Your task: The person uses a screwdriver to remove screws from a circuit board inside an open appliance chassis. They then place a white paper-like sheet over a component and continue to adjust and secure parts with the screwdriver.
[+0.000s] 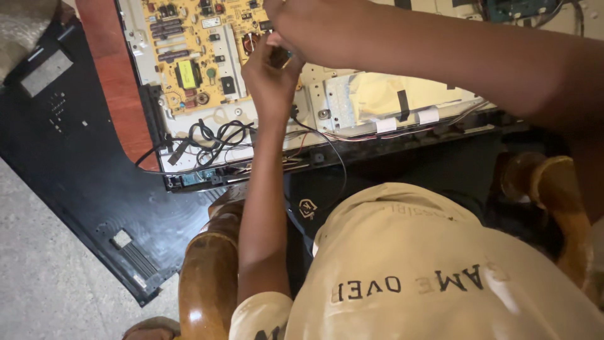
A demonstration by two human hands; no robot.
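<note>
An opened flat screen lies on its face with its metal back panel (327,94) showing. A yellow power board (189,50) is fixed on the panel. My left hand (269,79) reaches up from below, its fingers pinched on a small dark part (280,58) at the board's right edge. My right hand (284,17) comes in from the right, across the top, and meets the left hand at the same spot. Its fingers are curled, and what they hold is hidden. A thin black wire (336,157) runs down from under my left wrist.
A tangle of black cables (211,138) lies at the panel's lower left. The black plastic back cover (69,145) rests on the grey floor (44,277) at left. Wooden chair arms (207,277) flank my body. White tape strips (406,119) hold foil on the panel.
</note>
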